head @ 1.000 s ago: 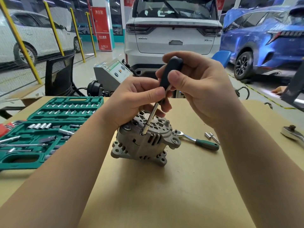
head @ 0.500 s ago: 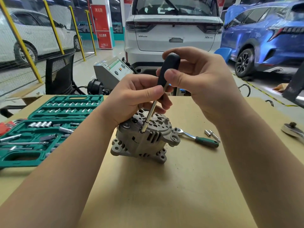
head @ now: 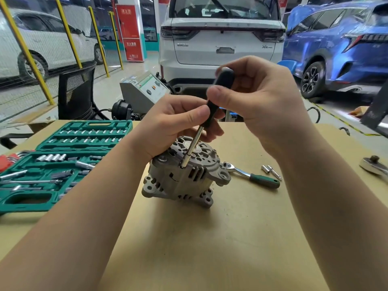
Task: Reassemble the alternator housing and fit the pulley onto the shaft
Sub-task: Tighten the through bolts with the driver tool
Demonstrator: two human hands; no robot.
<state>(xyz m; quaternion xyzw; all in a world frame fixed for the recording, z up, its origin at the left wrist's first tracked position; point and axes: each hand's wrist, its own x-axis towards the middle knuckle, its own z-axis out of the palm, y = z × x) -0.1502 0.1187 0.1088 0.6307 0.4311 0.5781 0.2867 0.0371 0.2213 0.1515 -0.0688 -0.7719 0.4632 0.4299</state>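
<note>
A grey cast alternator housing (head: 178, 181) stands on the tan table (head: 210, 248) at centre. A nut driver (head: 194, 143) with a black handle and a steel shaft leans over it, its socket tip set on a bolt at the housing's upper rim. My right hand (head: 258, 101) grips the black handle near its top. My left hand (head: 174, 124) pinches the lower end of the handle and the upper shaft, its palm close above the housing's back. No pulley is in view.
An open green socket set case (head: 52, 171) lies at the left. A ratchet with a green grip (head: 252, 175) and two small sockets (head: 270, 171) lie right of the housing. Another ratchet head (head: 375, 166) sits at the right edge. Parked cars stand beyond the table.
My right hand's fingers have shifted round the handle, as in turning it. The driver tip has stayed on the same bolt and the housing has not moved.
</note>
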